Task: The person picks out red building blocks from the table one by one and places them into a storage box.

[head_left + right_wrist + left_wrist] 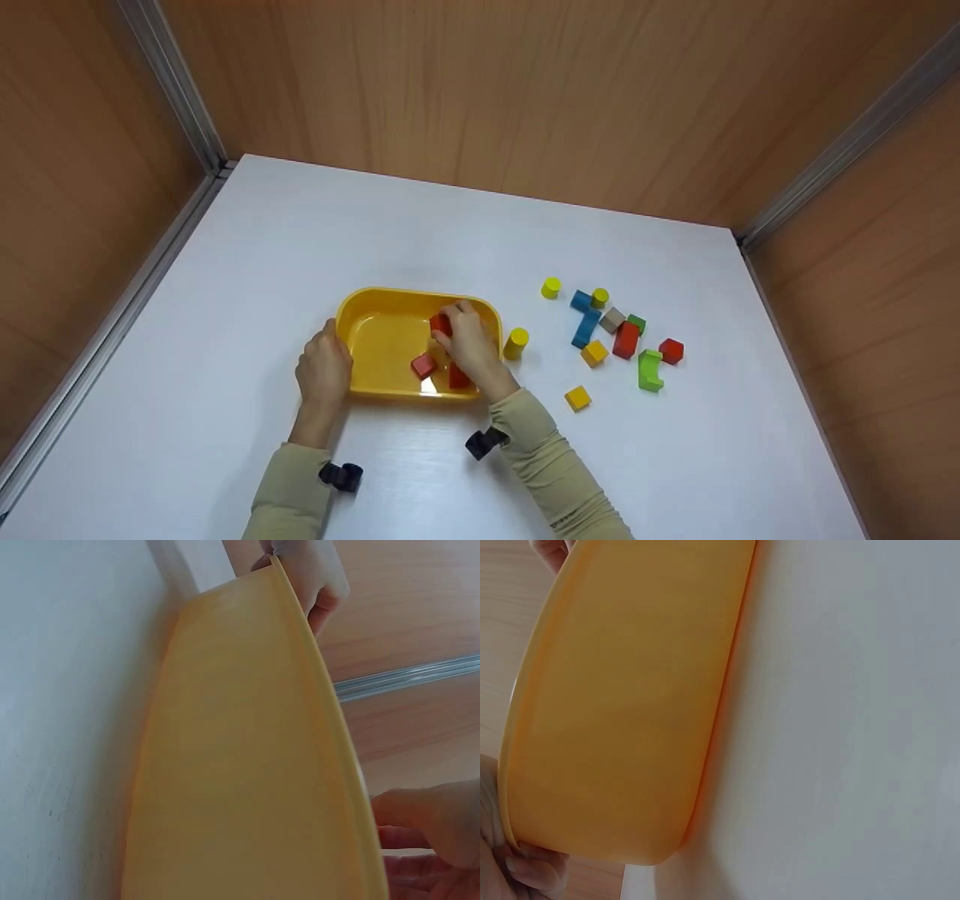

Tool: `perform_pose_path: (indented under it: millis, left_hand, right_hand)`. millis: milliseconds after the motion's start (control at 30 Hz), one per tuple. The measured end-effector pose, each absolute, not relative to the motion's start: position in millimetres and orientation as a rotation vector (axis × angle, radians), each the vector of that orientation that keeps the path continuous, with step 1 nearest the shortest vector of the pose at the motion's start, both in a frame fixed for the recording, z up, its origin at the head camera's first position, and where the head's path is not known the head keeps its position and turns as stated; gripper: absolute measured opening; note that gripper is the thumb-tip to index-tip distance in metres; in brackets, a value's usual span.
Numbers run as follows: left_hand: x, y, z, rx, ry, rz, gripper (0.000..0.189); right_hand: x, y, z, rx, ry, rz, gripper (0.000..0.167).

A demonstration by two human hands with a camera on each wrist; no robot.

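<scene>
My left hand (326, 367) grips the left end of a yellow plastic tub (375, 300); in the left wrist view its fingers (536, 874) curl at the rim. Over the tub's right half, my right hand (472, 341) pinches a red block (440, 325) between thumb and fingers. On the tub floor lie a second red block (424, 366) and a third red block (458, 376), partly covered by the hand. In the right wrist view the tub's side wall (232, 727) hides much of what the right hand (442, 840) holds.
Just right of the tub stands a yellow cylinder (516, 343). Farther right, several blocks lie scattered: a blue block (586, 328), a red block (626, 340), a green arch block (650, 370), a yellow cube (577, 398). Wooden panels (480, 90) border the white table (420, 480).
</scene>
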State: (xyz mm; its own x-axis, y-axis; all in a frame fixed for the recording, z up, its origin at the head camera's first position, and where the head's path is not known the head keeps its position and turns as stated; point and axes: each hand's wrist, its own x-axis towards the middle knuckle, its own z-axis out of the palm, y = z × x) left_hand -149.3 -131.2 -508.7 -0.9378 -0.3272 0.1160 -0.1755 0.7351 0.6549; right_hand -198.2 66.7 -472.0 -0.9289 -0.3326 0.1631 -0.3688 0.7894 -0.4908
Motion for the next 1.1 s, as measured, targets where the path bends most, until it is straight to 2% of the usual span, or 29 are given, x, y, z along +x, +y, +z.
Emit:
perform_pose_path:
  millis: [367,833,1100]
  left_hand:
    - [-152.1,-130.0,-513.4,0.337,-2.665,-0.949,0.033]
    - [-151.2,-129.3,-512.7,0.378,-2.68,-0.966,0.033]
    - [-151.4,-129.4,-513.0,0.369,-2.686,-0.949,0.033]
  right_hand:
    - [-202.1,50.4,-483.8,0.623,-2.957,0.67,0.03]
    - [-209.0,36.8,-493.4,0.61,-3.046,0.548,0.015]
    - [-210.7,33.9,-498.0,0.619,-3.028,0.442,0.013]
